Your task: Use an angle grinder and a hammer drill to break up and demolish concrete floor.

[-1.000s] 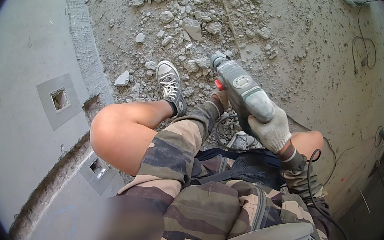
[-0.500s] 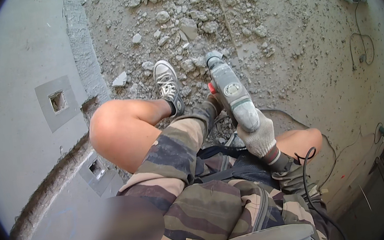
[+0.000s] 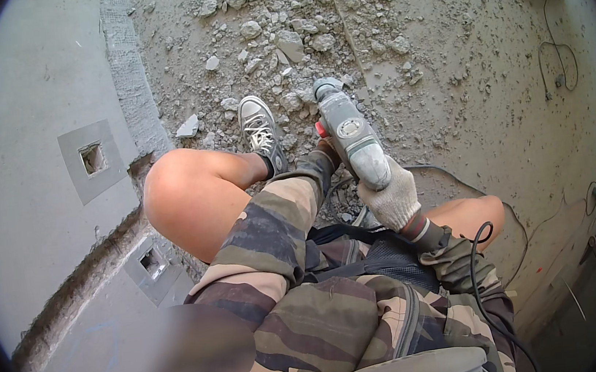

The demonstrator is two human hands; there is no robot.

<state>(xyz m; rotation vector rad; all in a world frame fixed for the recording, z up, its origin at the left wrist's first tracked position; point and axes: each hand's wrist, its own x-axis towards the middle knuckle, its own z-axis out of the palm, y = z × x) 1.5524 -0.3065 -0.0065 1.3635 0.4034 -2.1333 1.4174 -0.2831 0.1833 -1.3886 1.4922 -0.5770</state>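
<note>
A dusty grey-green rotary hammer (image 3: 355, 135) points away from me over the rubble, with a red part on its left side. My right hand (image 3: 392, 201), in a whitish knit glove, is closed round its rear end. My left hand (image 3: 328, 150) is closed at the tool's left side, just below the red part; most of its fingers are hidden behind the body. The tool's front end (image 3: 327, 87) lies over broken concrete (image 3: 289, 44), and no bit can be made out beyond it. Camouflage sleeves cover both my arms.
My sneaker (image 3: 259, 128) stands among the chunks left of the tool. A black cable (image 3: 474, 276) runs by my right arm. At left, a grey wall (image 3: 30, 91) has a rough cut channel (image 3: 81, 284) and square box openings (image 3: 93, 159). Another cord (image 3: 554, 46) lies far right.
The rotary hammer and both hands have shifted slightly left and toward me. The whole view has also moved a little. My grip looks the same.
</note>
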